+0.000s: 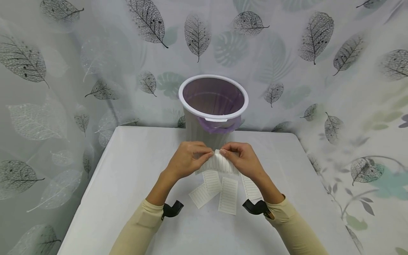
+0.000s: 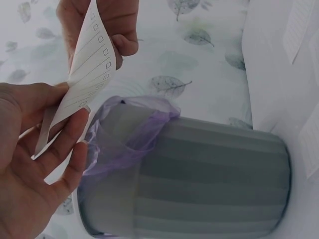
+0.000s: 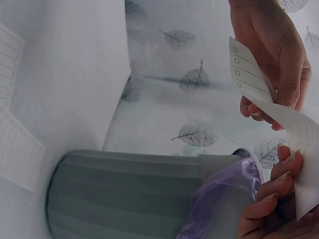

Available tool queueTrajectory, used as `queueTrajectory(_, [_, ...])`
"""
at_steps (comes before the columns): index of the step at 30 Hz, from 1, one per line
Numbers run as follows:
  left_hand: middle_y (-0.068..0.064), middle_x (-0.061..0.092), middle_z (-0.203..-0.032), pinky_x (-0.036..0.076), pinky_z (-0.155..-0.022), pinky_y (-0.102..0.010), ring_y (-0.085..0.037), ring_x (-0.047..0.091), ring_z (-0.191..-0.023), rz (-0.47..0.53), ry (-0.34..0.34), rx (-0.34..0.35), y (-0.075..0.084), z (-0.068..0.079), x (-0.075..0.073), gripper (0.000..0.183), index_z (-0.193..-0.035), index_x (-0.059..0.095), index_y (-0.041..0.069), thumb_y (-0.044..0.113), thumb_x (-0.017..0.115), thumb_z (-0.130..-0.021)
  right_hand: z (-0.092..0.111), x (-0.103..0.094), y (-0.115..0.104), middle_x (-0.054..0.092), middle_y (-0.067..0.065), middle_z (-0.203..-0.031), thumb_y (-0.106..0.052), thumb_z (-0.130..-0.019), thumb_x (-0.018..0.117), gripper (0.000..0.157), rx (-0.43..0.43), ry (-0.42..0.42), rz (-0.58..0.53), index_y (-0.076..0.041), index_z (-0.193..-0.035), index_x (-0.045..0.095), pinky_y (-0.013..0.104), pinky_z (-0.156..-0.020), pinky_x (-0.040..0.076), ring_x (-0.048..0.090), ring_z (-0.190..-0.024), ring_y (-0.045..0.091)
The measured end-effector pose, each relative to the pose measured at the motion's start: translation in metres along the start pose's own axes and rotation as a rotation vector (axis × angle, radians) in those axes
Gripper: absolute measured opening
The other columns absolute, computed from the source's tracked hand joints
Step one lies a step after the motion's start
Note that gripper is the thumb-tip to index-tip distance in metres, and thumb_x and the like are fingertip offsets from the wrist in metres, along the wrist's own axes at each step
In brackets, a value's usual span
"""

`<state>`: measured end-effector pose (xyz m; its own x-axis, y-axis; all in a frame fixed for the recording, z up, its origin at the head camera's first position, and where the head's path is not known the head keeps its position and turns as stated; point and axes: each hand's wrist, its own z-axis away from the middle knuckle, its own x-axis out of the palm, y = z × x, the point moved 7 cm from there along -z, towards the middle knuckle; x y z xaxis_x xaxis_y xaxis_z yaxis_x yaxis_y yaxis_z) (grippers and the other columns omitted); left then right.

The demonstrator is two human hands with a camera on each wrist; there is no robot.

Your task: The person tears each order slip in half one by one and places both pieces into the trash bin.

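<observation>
Between my two hands is a lined checklist sheet (image 1: 221,164), white, with a column of small checkbox squares along one edge. My left hand (image 1: 188,161) pinches it near the upper middle, thumb and fingertips on either side. My right hand (image 1: 243,159) pinches it just to the right, close to the left fingertips. In both wrist views the sheet (image 2: 92,67) is curved and twisted between the hands, lifted over the table. Below on the white table lie several similar checklist slips (image 1: 228,196), some overlapping.
A grey ribbed waste bin (image 1: 204,127) with a white rim stands just beyond the hands at the table's back edge. A purple bag (image 1: 220,125) lines it and hangs over the front. Leaf-patterned curtains (image 1: 197,39) surround the white table (image 1: 127,177).
</observation>
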<state>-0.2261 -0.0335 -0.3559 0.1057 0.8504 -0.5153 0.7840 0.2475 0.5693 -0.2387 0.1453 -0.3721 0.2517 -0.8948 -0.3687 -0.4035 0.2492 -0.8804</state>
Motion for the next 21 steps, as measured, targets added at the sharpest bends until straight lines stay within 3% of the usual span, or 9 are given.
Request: queueTrajectory(21, [-0.001, 0.074, -0.086, 0.054, -0.065, -0.026, -0.011, 0.066, -0.075, 0.033, 0.046, 0.014, 0.0001, 0.0003, -0.0025, 0.006, -0.094, 0.082, 0.002, 0.004, 0.076, -0.094, -0.0012, -0.0025, -0.0010, 0.073, 0.008, -0.087, -0.006, -0.101, 0.070, 0.011, -0.006, 0.049, 0.059, 0.000, -0.094, 0.077, 0.026, -0.058, 0.053, 0.064, -0.070, 0.019])
